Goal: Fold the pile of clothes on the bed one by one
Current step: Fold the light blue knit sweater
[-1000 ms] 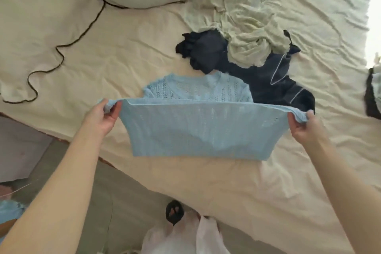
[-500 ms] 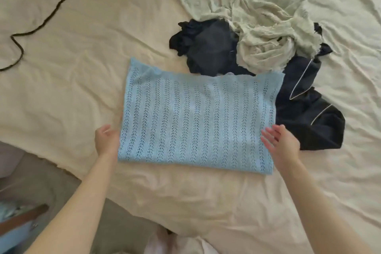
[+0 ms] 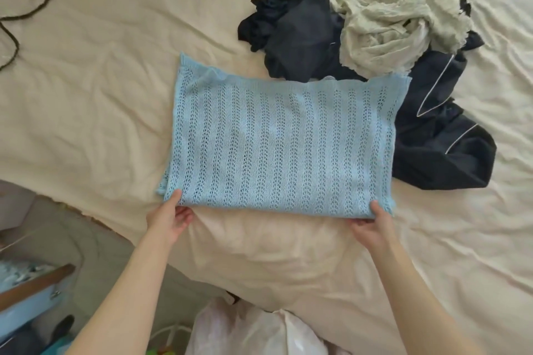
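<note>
Left of the folded light-blue open-knit top (image 3: 279,141): wide stretch of bare cream bedsheet (image 3: 95,101), free passage. Near edge too, sheet open btwn both forearms. Right side blocked: crumpled navy garment w/ white piping (image 3: 441,141) touches the top's right edge. Far side blocked by dark navy bundle (image 3: 294,37) and rumpled pale-green cloth (image 3: 386,17) piled on it. Thin dark cord (image 3: 17,14) loops at far-left edge.
</note>
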